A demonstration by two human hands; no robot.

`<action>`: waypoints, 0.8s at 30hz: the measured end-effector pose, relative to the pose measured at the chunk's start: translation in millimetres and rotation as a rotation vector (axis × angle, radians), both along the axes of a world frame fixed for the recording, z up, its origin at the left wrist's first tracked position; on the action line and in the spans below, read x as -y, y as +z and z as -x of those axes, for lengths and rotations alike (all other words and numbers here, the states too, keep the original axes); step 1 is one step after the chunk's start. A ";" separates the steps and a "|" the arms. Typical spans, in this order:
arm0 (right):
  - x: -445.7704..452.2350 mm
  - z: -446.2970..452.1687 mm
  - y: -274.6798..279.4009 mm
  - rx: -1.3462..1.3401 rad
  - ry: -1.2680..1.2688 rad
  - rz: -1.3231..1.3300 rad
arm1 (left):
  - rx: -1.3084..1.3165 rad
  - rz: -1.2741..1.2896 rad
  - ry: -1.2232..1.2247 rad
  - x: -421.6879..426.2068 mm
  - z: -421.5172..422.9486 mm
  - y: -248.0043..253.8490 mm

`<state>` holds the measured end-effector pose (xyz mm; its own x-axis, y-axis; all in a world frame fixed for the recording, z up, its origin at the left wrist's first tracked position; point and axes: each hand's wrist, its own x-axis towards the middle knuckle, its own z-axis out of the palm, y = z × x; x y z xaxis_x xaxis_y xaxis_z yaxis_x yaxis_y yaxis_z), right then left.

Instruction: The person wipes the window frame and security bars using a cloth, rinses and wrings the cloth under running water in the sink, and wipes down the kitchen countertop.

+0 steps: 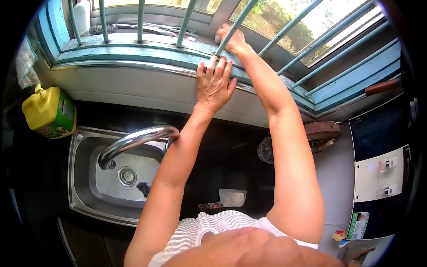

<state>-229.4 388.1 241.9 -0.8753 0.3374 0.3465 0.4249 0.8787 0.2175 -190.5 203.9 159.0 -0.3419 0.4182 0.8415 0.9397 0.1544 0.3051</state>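
Note:
My left hand (215,84) lies with its fingers spread on the light-blue window frame (124,54), at the foot of the bars. Past the blue window bars (184,22), my right hand (232,40) reaches onto the sill beside the window track. Its fingers look curled and are partly blurred. A small greyish patch shows at the fingertips, too smeared to name. My left forearm passes close beside the curved chrome faucet (138,137).
Below left is a steel sink (75,178) holding a dark scrubber (143,189). A yellow-green jug (50,111) stands left of it. A cleaver (232,197) lies on the black counter (213,164) near my body. A clear cup (265,150) and a stove (378,178) are to the right.

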 end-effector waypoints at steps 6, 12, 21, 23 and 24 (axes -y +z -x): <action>22.9 31.4 -6.5 -0.239 0.466 0.348 | 0.014 0.003 0.014 -1.1 1.9 0.6; 27.2 32.0 0.1 0.073 0.247 0.102 | 0.005 0.015 -0.003 2.2 1.4 -0.4; 35.3 20.0 12.6 0.185 -0.107 -0.037 | 0.018 0.003 0.002 2.3 4.5 0.4; 41.8 21.5 20.5 0.231 -0.170 -0.002 | 0.029 -0.003 -0.001 2.7 5.0 1.0; 38.6 21.0 20.1 0.225 -0.176 -0.004 | 0.038 0.001 -0.008 2.9 4.6 0.9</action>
